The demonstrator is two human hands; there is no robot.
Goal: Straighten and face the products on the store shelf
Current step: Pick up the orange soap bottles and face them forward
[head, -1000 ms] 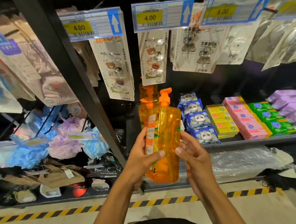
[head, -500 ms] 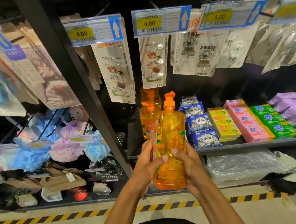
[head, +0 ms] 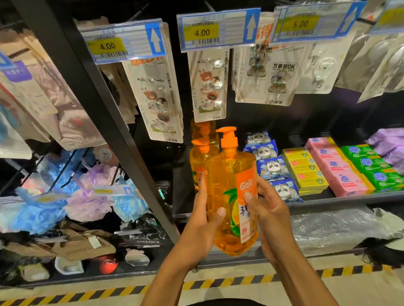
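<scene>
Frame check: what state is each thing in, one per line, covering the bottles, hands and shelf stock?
held pump bottle: upright, lifted in front of the shelf, label showing.
left hand: grips the bottle's left side.
right hand: grips its right side, thumb on the label.
shelved pump bottles: upright, lined up behind.
panda packs: lying in a row on the shelf.

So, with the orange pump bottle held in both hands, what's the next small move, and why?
Probably lift the pump bottle onto the shelf, in front of the two matching bottles. The left hand and right hand hold it with its base below shelf level, its label faces outward, and the spot ahead of that row looks free.
</scene>
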